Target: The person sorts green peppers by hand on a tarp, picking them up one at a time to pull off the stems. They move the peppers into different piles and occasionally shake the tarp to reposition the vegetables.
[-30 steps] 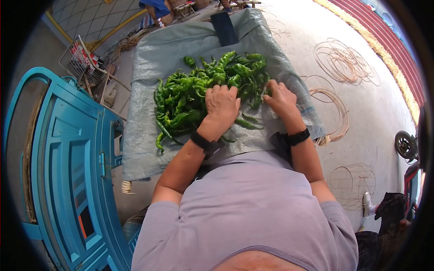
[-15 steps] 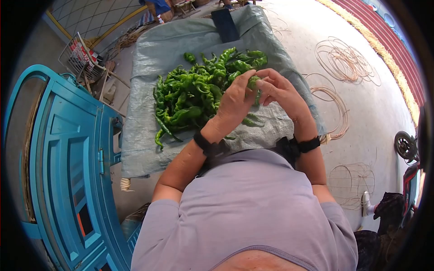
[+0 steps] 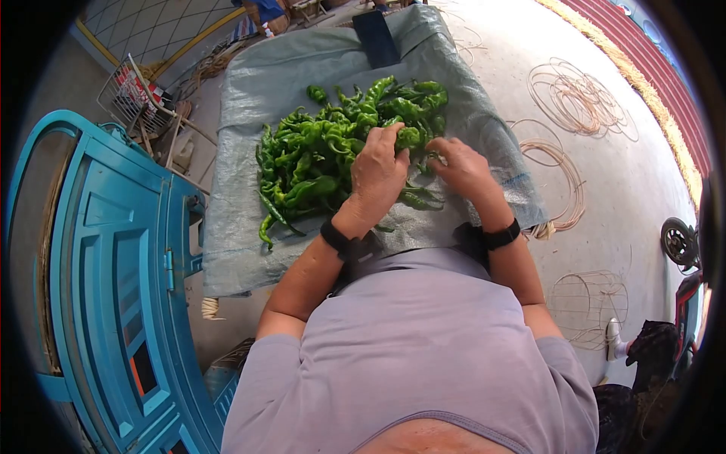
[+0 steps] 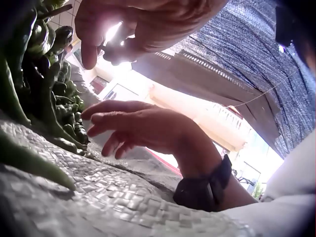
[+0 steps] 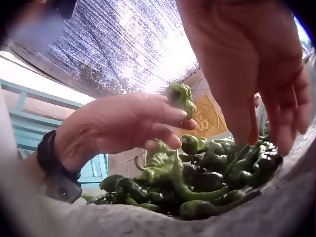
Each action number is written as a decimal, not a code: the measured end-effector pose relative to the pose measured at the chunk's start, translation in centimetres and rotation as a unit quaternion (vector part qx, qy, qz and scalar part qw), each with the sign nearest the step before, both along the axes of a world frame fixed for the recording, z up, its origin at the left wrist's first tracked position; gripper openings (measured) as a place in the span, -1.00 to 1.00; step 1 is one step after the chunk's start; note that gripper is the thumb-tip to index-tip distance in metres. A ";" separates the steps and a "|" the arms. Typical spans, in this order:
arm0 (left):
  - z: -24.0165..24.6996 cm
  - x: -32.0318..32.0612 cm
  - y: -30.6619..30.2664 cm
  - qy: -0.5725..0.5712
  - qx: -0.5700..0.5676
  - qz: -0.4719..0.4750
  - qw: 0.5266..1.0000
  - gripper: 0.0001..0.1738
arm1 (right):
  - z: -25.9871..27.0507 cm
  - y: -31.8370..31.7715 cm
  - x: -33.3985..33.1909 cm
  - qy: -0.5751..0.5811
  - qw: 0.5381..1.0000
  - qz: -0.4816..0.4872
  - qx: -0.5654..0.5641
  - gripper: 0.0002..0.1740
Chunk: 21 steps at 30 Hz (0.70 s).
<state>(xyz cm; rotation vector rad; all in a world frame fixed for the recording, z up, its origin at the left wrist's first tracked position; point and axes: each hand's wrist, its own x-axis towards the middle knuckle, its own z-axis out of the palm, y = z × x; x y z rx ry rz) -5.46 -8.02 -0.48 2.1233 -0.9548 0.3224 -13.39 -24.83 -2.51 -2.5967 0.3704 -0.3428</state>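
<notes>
A heap of green peppers lies on a woven plastic sheet in front of the person. At the heap's near right side, the left hand pinches a crinkled green pepper between thumb and fingers, raised over the others in the right wrist view. The right hand is just to its right, with the fingers loosely bent and nothing held between them in the left wrist view. A few loose peppers lie on the sheet below the two hands.
A dark phone-like slab lies at the sheet's far edge. To the left stands a blue metal door-like panel, with a wire basket behind it. Coils of cane lie on the floor at the right.
Half a second ago both hands met over the heap's right side at a pepper. Now they are apart: the left has drawn left with a pepper, the right has lowered toward the sheet.
</notes>
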 end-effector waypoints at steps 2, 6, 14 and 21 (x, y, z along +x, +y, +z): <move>-0.1 0.1 0.1 -0.039 -0.012 0.013 0.999 -0.48 | -0.8 0.5 0.1 0.030 0.998 0.006 -0.052 -0.65; 0.3 -0.3 0.2 -0.027 -0.033 0.031 0.999 -0.52 | -0.7 0.8 0.0 0.018 0.999 0.000 -0.044 -0.69; 0.1 -0.2 0.4 0.015 -0.004 -0.048 0.999 -0.62 | 0.5 -1.3 -0.4 0.004 0.997 -0.062 0.042 -0.77; 0.4 -1.0 -0.2 0.113 -0.063 -0.147 0.981 -0.56 | 3.4 -0.5 -0.6 -0.135 0.965 0.005 0.226 -0.78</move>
